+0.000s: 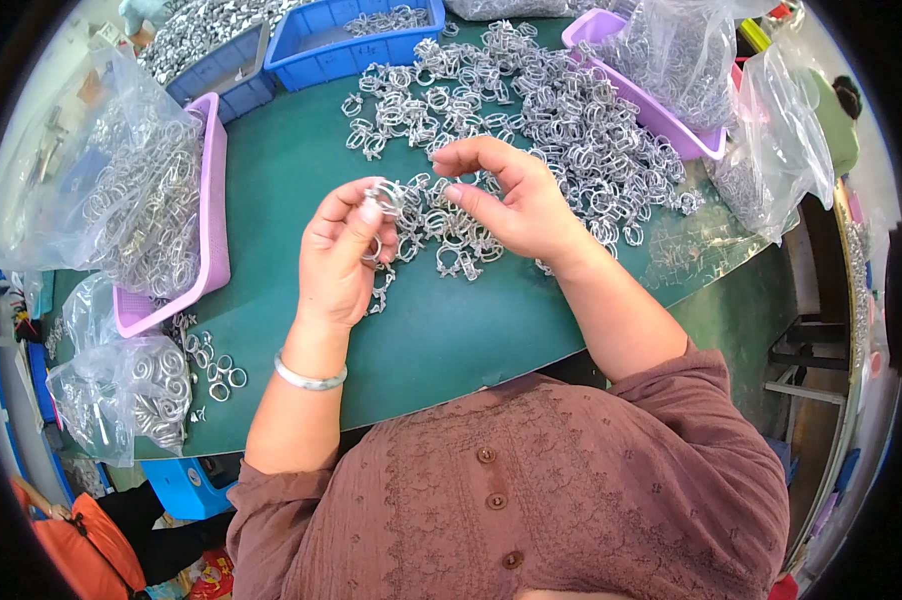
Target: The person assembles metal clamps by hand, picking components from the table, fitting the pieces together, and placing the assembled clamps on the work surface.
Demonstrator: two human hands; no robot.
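Observation:
My left hand (343, 245) is closed, its thumb and fingers gripping silver metal ring clamps (383, 198); one ring shows above the thumb and another lower by the palm. To the right, my right hand (516, 195) hovers over the loose clamps with thumb and forefinger apart, and nothing shows between them. A big heap of the same silver ring clamps (581, 120) spreads over the green table (451, 345) beyond and around my hands. Some clamps (459, 250) lie between and just below my hands.
On the left stands a purple basket (214, 210) with a clear bag of rings, near a smaller bag (136, 390) and loose rings (221, 378). Blue bins (356, 52) line the back. Another purple basket (661, 118) holds bagged parts at right. A person in orange (81, 545) is lower left.

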